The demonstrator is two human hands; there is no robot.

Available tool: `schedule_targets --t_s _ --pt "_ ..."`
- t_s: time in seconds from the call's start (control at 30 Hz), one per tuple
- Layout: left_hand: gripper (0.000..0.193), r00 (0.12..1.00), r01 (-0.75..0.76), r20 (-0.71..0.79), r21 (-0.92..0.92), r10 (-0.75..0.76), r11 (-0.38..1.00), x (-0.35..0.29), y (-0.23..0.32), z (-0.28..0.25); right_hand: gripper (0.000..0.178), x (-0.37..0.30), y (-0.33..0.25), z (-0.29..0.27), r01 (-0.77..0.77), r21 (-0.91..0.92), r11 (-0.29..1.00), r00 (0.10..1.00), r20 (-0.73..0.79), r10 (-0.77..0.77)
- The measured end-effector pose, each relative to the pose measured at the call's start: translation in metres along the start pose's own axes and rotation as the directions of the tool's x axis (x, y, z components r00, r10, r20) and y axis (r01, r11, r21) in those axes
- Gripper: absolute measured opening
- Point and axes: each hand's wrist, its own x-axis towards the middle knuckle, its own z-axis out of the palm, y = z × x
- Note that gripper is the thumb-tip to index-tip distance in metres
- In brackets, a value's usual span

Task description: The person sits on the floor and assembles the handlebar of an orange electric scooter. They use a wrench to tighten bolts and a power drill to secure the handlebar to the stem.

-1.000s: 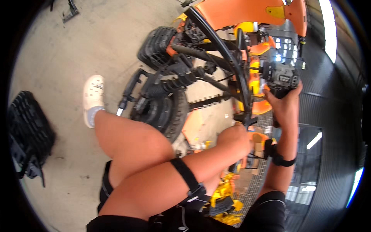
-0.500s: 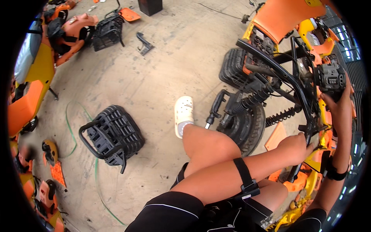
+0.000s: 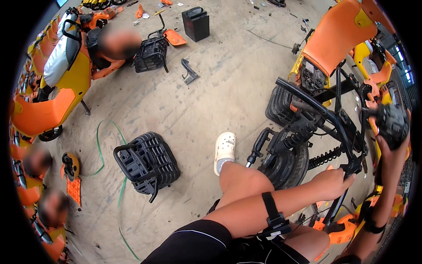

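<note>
My left hand (image 3: 330, 183) is closed round the lower part of a black tubular scooter frame (image 3: 326, 112), beside a bracket. At the far right, my right hand (image 3: 392, 150) is wrapped round a black cordless power tool (image 3: 392, 124), raised next to the frame. Motion smears the tool, so its exact type is unclear. Coil-spring shock absorbers (image 3: 324, 158) and a wheel with a black tyre (image 3: 293, 169) are fitted to the frame. An orange body panel (image 3: 338, 37) covers its far end.
A black plastic basket (image 3: 154, 160) lies on the concrete floor to the left, near a green strap (image 3: 99, 149). Farther off are a black bracket (image 3: 189, 71), a black box (image 3: 196, 25) and another basket (image 3: 150, 55). Orange and yellow scooters (image 3: 46, 112) line the left.
The view has shifted, so the floor objects sit lower and farther right. My left hand stays on the frame; my right hand still holds the power tool, now turned differently and blurred.
</note>
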Motion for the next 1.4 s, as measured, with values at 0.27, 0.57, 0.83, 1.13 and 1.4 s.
schedule_targets --t_s 0.27,0.57,0.83,1.13,1.4 --pt "0.046 0.987 -0.033 -0.148 0.174 0.059 0.984 0.010 -0.014 -0.010 0.062 -0.170 0.103 -0.045 -0.561 0.393 0.728 0.759 -0.106 0.642" --pt "0.022 0.867 0.034 -0.496 -0.034 -0.046 0.999 0.011 -0.054 -0.045 0.044 -0.322 0.136 0.015 -0.614 0.772 -0.163 0.265 0.397 0.879" --pt "0.031 0.803 -0.306 -0.595 -0.446 -0.024 0.841 -0.040 -0.030 -0.054 0.025 -0.358 0.150 0.081 -0.625 0.580 -0.522 0.233 0.778 0.584" --pt "0.027 0.866 -0.248 -0.499 -0.388 0.024 0.888 -0.072 0.047 0.020 0.033 -0.344 0.136 0.057 -0.569 0.649 -0.505 0.347 0.746 0.568" --pt "0.038 0.967 -0.061 -0.249 -0.020 0.054 0.998 0.020 0.132 0.049 0.027 -0.351 0.147 0.040 -0.521 0.670 -0.528 0.338 0.731 0.593"
